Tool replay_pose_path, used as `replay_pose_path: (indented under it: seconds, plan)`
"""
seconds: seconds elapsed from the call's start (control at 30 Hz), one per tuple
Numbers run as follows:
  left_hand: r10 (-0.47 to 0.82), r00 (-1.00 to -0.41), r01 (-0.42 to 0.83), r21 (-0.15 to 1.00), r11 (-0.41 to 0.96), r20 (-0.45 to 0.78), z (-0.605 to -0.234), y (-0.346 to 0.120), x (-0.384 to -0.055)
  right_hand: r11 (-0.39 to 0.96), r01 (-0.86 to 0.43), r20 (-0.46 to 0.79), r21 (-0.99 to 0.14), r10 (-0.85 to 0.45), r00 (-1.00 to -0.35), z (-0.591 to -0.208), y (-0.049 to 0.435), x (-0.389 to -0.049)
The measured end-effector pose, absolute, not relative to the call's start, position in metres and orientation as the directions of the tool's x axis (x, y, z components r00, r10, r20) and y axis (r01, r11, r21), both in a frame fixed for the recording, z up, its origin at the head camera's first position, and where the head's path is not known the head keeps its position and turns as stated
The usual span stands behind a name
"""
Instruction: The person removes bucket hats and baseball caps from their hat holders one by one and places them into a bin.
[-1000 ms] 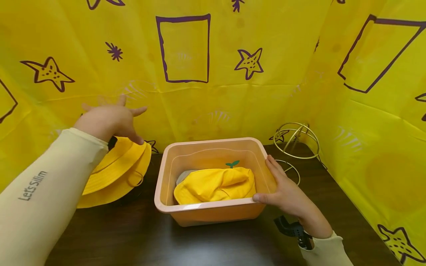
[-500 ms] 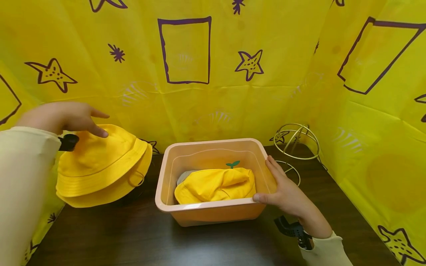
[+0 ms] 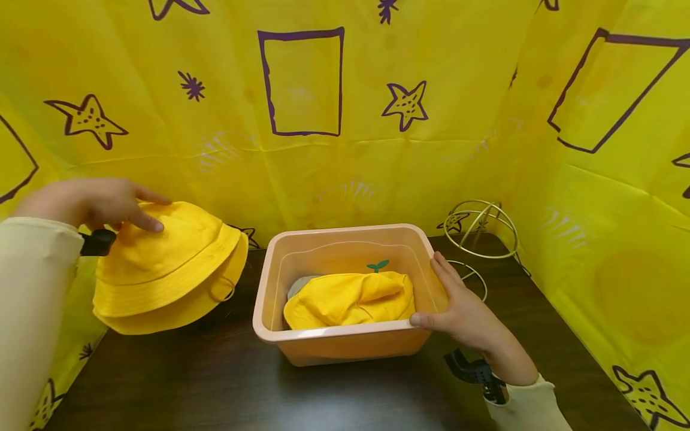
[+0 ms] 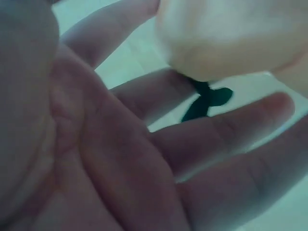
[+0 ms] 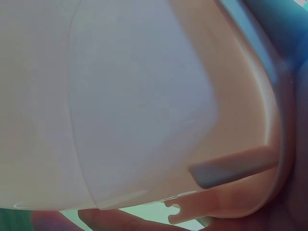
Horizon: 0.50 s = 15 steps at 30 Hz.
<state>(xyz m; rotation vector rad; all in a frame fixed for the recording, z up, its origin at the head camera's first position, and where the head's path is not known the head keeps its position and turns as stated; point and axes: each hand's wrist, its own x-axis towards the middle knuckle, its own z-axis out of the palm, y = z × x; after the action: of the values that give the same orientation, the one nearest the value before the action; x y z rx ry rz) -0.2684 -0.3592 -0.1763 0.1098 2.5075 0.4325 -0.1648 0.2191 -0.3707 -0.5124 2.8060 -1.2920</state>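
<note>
A yellow bucket hat [image 3: 167,263] sits at the left on another yellow hat [image 3: 226,287], whose brim shows below. My left hand [image 3: 108,200] is at its crown, the thumb lying over the cloth. In the left wrist view the fingers [image 4: 216,134] are spread and fairly straight, beside a green sprout [image 4: 209,98] on the hat. My right hand [image 3: 463,311] holds the right front corner of a peach plastic tub [image 3: 345,347], thumb and fingers over its rim. Inside lies a crumpled yellow hat [image 3: 350,299] with a green sprout [image 3: 377,265]; something grey [image 3: 299,284] shows behind it.
A gold wire stand [image 3: 480,230] stands at the back right, behind my right hand. Yellow sheeting [image 3: 302,167] with purple drawings walls the dark wooden table [image 3: 215,383] at the back and sides.
My left hand has swung left and down from in front of the back sheeting to the top of the hat at left. The right hand and tub have stayed put.
</note>
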Motion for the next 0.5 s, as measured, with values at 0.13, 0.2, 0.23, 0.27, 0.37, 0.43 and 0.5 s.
replay_pose_path:
  seconds: [0.13, 0.2, 0.23, 0.27, 0.37, 0.43, 0.5]
  plan:
    - [0.18, -0.863, -0.004, 0.362, 0.932, -0.472, -0.184, -0.36, -0.266, 0.606, -0.28, 0.119, -0.745, -0.293, -0.949, -0.37, 0.219, -0.164]
    - [0.174, -0.884, 0.004, 0.365, 0.931, -0.435, -0.189, -0.359, -0.264, 0.606, -0.28, 0.118, -0.744, -0.294, -0.949, -0.369, 0.219, -0.164]
    - [0.17, -0.889, 0.002, 0.369, 0.93, -0.424, -0.191, -0.359, -0.263, 0.606, -0.281, 0.119, -0.744, -0.293, -0.949, -0.369, 0.219, -0.164]
    - [0.172, -0.894, 0.008, 0.371, 0.929, -0.413, -0.192, -0.36, -0.263, 0.607, -0.283, 0.12, -0.743, -0.295, -0.948, -0.368, 0.219, -0.164]
    - [0.171, -0.909, 0.025, 0.359, 0.933, -0.38, -0.194, -0.36, -0.26, 0.609, -0.286, 0.122, -0.74, -0.297, -0.947, -0.368, 0.219, -0.163]
    - [0.176, -0.921, 0.051, 0.339, 0.94, -0.348, -0.195, -0.36, -0.259, 0.611, -0.286, 0.121, -0.738, -0.296, -0.947, -0.368, 0.219, -0.163]
    - [0.184, -0.932, 0.084, 0.306, 0.948, -0.312, -0.196, -0.359, -0.258, 0.613, -0.286, 0.121, -0.737, -0.298, -0.947, -0.368, 0.22, -0.163]
